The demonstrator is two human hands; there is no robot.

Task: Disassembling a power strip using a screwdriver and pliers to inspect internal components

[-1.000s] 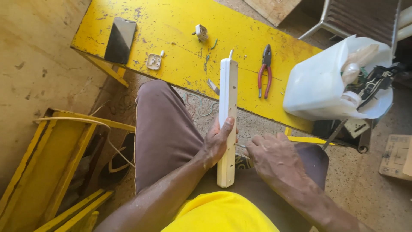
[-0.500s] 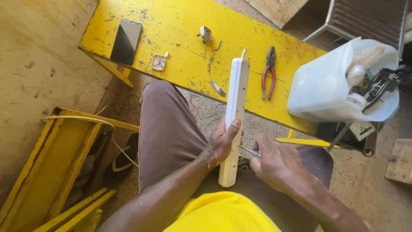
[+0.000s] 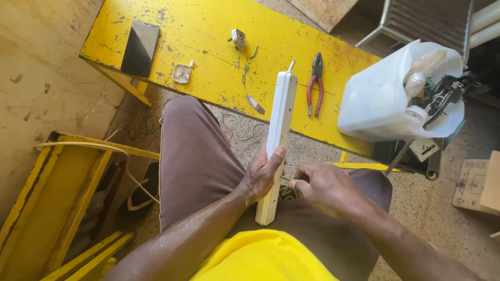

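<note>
Your left hand (image 3: 260,174) is still wrapped around the lower half of the white power strip (image 3: 276,143), which stands on end over your lap with its top leaning against the edge of the yellow bench (image 3: 208,31), much as half a second ago. Your right hand (image 3: 325,190) has come in closer and is now curled into a near fist right at the strip's side, pinching a thin metal tool (image 3: 286,178) whose tip meets the strip. The red-handled pliers (image 3: 314,83), the phone (image 3: 139,48) and the white tub (image 3: 385,99) have not moved.
</note>
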